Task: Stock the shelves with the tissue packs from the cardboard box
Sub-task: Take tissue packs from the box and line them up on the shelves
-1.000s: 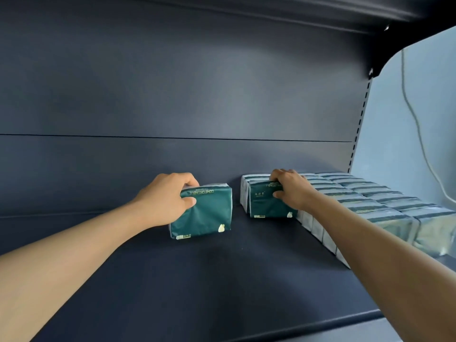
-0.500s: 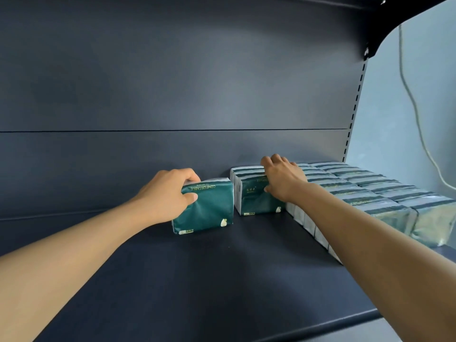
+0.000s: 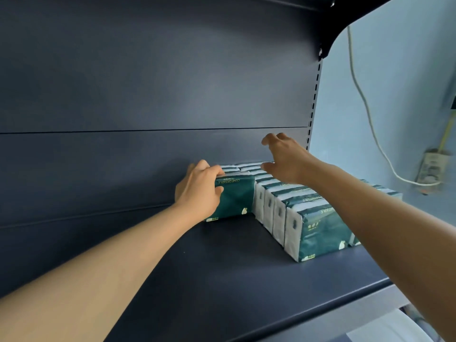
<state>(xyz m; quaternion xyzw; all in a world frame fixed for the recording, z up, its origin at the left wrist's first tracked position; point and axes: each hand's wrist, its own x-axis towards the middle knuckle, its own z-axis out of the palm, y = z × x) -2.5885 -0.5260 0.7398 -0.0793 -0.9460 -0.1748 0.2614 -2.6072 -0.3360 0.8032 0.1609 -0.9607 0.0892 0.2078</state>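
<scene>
A green tissue pack [image 3: 235,197] stands upright on the dark shelf [image 3: 222,275], pressed against the left end of the rows of packs [image 3: 291,206]. My left hand [image 3: 199,191] grips this pack by its top left corner, fingers curled over its top edge. My right hand [image 3: 283,157] hovers above the stocked packs near the back wall, fingers spread and holding nothing. The nearest pack of the front row [image 3: 320,230] shows its green face and white side. The cardboard box is out of view.
The shelf's dark back panel [image 3: 148,95] rises behind the packs, with a slotted upright [image 3: 314,95] at its right end. A white cable [image 3: 370,114] and a wall socket [image 3: 430,169] hang on the blue wall to the right.
My left hand slid its pack to the right until it met the stocked rows. My right hand let go of the pack it had pushed in and lifted, opening above the rows.
</scene>
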